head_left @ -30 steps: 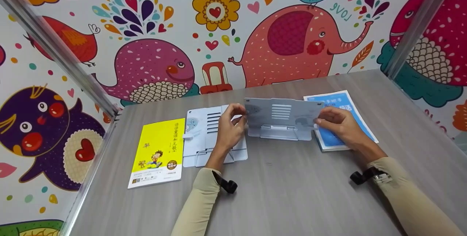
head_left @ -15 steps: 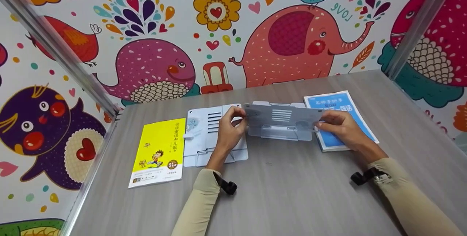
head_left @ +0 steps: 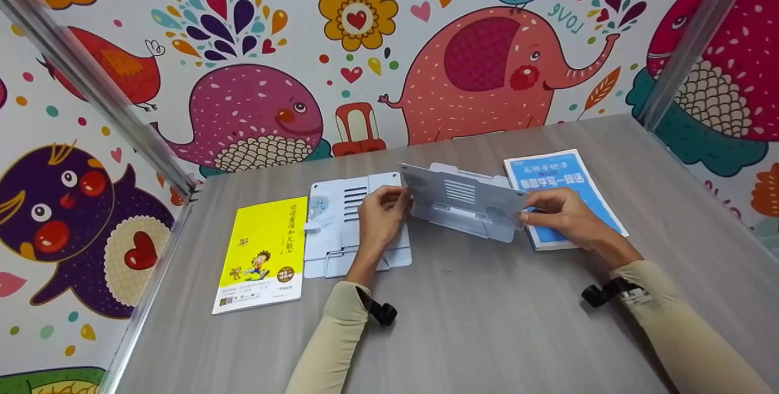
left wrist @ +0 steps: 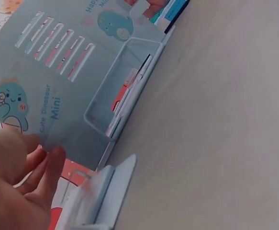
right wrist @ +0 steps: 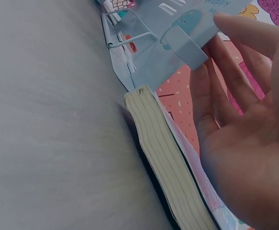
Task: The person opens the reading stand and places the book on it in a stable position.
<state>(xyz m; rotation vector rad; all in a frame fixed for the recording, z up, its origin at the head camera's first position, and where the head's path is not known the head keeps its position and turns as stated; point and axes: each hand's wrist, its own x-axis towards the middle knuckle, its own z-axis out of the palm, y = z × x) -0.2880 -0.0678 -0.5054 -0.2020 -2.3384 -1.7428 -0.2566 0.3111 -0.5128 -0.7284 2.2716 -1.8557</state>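
Bookstand (head_left: pixel 487 199) is tilted in front of us in the head view, left hand (head_left: pixel 380 220) pinching one end and right hand (head_left: pixel 563 217) pinching the other. It's between a second stand (head_left: pixel 331 235) lying flat on the table (head_left: pixel 462 321) and a blue book (head_left: pixel 541 178); a yellow book (head_left: pixel 265 254) is further left. Left wrist view, we get dinosaur art, slots and a wire bar, fingers on the edge. Right wrist view, we see the thumb gripping near a small clip (right wrist: pixel 184 45), thick book pages just below.
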